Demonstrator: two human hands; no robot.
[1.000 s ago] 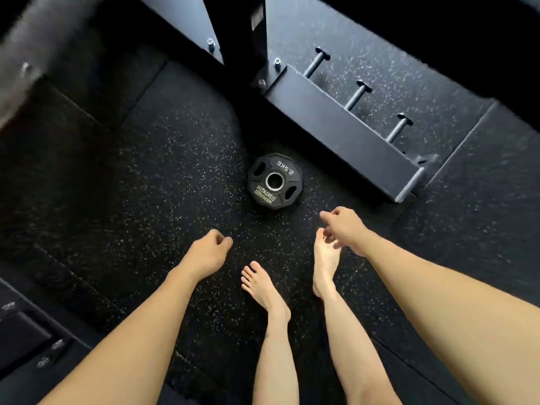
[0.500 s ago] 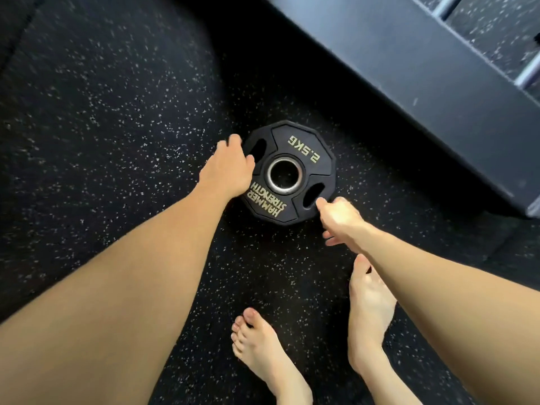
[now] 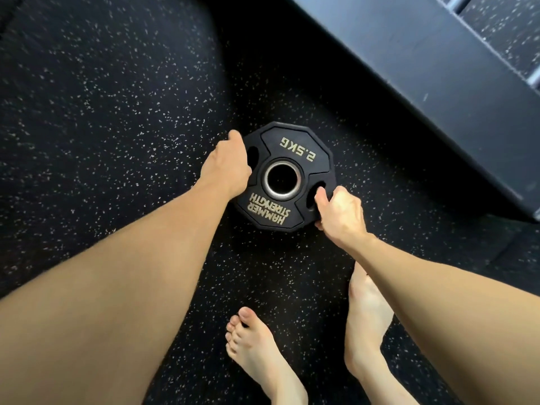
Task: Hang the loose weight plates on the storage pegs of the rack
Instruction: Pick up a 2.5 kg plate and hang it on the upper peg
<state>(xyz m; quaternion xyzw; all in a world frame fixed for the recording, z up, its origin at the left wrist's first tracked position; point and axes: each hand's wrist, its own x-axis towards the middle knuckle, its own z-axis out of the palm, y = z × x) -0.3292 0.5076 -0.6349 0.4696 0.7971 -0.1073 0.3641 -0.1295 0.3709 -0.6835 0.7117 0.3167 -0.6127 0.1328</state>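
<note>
A black 2.5 kg weight plate point(image 3: 295, 147) with a steel-ringed centre hole lies flat on the speckled rubber floor. My left hand point(image 3: 226, 166) grips its left edge, fingers curled over the rim by the left grip slot. My right hand point(image 3: 340, 213) grips the lower right edge, with the thumb hooked into the right grip slot. The rack's dark base beam point(image 3: 423, 83) runs diagonally across the upper right. Two storage pegs point(image 3: 463, 2) are only partly seen at the frame's top right edge.
My two bare feet point(image 3: 365, 314) stand on the floor just below the plate, the left one point(image 3: 257, 352) nearer the frame's bottom. Black speckled rubber flooring point(image 3: 102, 127) stretches to the left of the plate.
I have bent down towards the plate. Both hands went from hanging above the floor to reaching the plate, and now each one grips an edge of it.
</note>
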